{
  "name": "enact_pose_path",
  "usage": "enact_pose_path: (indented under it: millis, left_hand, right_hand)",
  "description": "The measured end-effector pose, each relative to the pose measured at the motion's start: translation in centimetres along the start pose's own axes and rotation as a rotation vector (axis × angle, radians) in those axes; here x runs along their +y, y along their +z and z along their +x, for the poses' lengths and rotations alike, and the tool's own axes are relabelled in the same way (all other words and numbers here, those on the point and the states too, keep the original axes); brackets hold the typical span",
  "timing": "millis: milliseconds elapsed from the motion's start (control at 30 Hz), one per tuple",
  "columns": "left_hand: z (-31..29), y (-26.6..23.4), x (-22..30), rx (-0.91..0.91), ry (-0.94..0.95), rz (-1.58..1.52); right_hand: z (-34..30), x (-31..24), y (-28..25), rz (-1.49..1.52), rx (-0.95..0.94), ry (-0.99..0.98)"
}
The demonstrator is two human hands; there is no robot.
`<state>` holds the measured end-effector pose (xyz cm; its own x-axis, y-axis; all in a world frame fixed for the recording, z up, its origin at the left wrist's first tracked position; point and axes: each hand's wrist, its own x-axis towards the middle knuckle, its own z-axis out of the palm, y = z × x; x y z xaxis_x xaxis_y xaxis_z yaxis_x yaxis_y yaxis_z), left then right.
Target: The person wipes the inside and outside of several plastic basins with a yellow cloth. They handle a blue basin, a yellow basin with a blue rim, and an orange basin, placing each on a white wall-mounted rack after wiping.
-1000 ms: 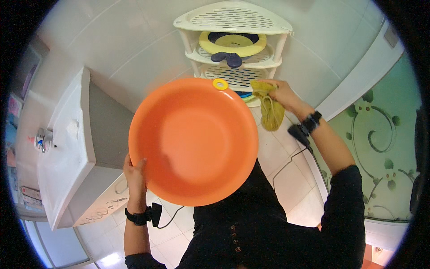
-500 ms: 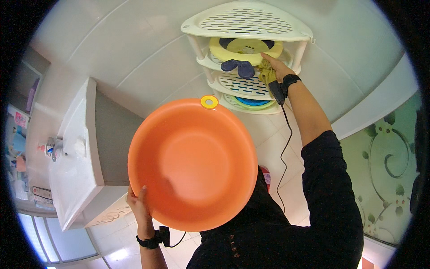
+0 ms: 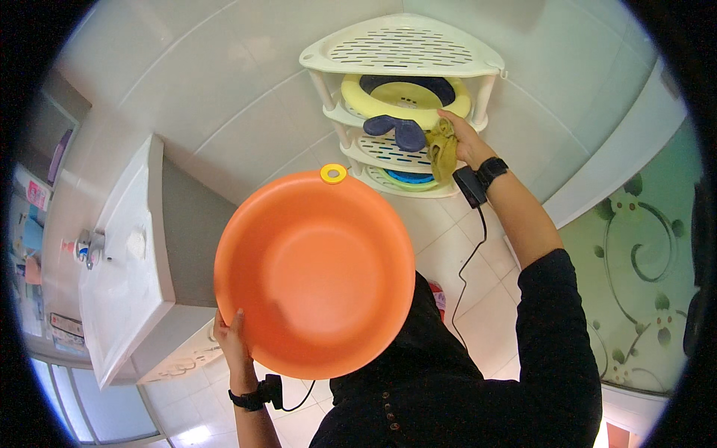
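An orange plastic basin (image 3: 321, 276) hangs in front of me, its inside facing up. My left hand (image 3: 233, 340) grips its lower left rim, the thumb over the edge. My right hand (image 3: 467, 142) is closed on a crumpled olive-green cloth (image 3: 443, 153), which dangles from the fingers. That hand is beside a yellow and dark-blue child's toilet seat (image 3: 418, 118) on the corner rack, and the fingertips are close to its rim; whether they touch it I cannot tell. A yellow ring tab (image 3: 333, 173) sits on the basin's far rim.
A white slotted corner rack (image 3: 403, 48) stands against the tiled wall, with blue and green basins (image 3: 409, 179) on its lowest shelf. To the left is a white sink (image 3: 123, 261) with a tap. A patterned glass panel (image 3: 642, 246) is at the right.
My right hand has moved slightly down and nearer with the cloth, which now hangs more loosely. The basin has shifted a little left, still in my left hand.
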<state>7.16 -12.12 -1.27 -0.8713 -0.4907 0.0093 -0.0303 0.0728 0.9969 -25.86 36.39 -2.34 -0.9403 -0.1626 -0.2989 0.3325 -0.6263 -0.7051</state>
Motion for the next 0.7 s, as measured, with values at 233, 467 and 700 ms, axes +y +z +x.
enact_pose_path:
  millis: [233, 467, 700]
  left_hand:
    - [-0.6, -1.2, -1.3, -0.004, 0.041, -0.063]
    - [-0.9, -2.3, -1.8, 0.047, 0.058, 0.004]
    - [-0.8, -1.9, -1.4, 0.057, 0.016, 0.019]
  right_hand:
    - [-8.0, 3.3, -3.9, -0.062, -0.013, -0.042]
    - [-19.1, 8.7, -12.3, -0.232, -0.062, 0.046]
    - [-21.4, 15.0, -16.4, -0.063, 0.093, 0.264]
